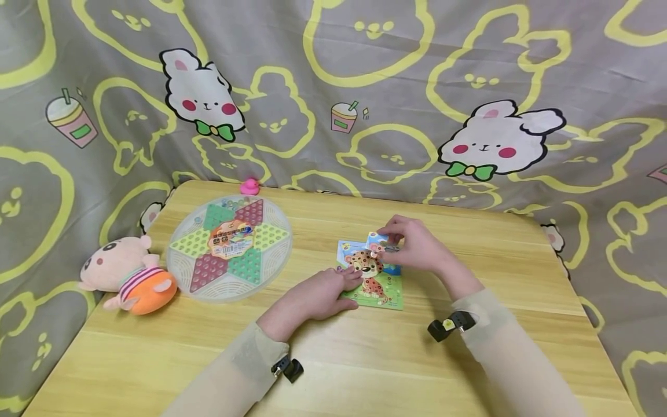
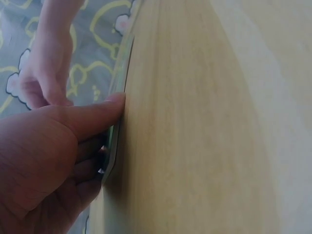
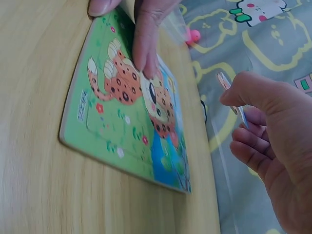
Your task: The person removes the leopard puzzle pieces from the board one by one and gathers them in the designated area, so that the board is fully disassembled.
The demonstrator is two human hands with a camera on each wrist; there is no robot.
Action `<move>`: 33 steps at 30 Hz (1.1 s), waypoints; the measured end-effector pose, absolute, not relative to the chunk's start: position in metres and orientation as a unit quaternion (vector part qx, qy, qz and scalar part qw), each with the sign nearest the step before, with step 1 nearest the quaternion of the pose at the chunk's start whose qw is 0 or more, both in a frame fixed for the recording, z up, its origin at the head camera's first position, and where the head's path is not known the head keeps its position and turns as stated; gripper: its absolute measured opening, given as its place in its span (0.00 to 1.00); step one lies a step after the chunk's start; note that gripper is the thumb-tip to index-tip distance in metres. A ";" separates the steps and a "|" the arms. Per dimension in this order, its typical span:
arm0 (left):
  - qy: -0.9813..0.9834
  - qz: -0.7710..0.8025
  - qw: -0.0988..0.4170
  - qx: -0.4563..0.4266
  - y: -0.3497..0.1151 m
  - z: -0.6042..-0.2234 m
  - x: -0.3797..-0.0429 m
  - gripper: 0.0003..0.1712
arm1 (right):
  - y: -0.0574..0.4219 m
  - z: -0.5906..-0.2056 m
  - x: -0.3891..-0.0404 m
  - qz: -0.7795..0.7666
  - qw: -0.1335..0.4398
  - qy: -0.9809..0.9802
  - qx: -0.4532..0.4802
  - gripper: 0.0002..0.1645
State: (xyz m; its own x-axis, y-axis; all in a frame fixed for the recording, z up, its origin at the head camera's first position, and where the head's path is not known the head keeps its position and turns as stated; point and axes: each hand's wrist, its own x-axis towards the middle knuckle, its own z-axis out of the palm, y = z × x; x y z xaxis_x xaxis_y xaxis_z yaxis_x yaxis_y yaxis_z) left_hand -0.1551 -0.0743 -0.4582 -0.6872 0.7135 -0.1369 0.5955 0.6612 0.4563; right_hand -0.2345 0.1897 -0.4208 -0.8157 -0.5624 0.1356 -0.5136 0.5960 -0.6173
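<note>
A leopard jigsaw board [image 1: 388, 292] lies on the wooden table, with a green lower part and a blue top. My left hand [image 1: 325, 292] rests on its left side, the fingers pressing the picture. The left wrist view shows the thumb [image 2: 97, 117] touching the board's edge. Above the board's top edge, my right hand [image 1: 414, 246] pinches a small puzzle piece [image 1: 376, 240] between thumb and fingers. In the right wrist view that piece [image 3: 232, 100] is seen nearly edge-on, apart from the board; the leopard's face [image 3: 158, 105] is partly covered by left fingers.
Left of the board lies a round Chinese checkers board [image 1: 179, 269] with coloured triangles and marbles under its cover. A pink rubber duck [image 1: 250, 186] sits at the table's back edge. A plush toy [image 1: 127, 275] lies at the left edge. Patterned curtain [image 1: 292, 52] hangs behind the table.
</note>
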 end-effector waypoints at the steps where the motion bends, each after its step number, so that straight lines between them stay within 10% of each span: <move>1: 0.898 0.192 0.155 0.364 -0.074 -0.458 -0.155 0.35 | 0.193 -0.420 -0.234 -0.334 0.035 0.892 -0.301 0.28; 33: 0.896 0.189 0.168 0.364 -0.073 -0.455 -0.155 0.34 | 0.284 -0.444 -0.227 -0.341 0.051 0.899 -0.269 0.26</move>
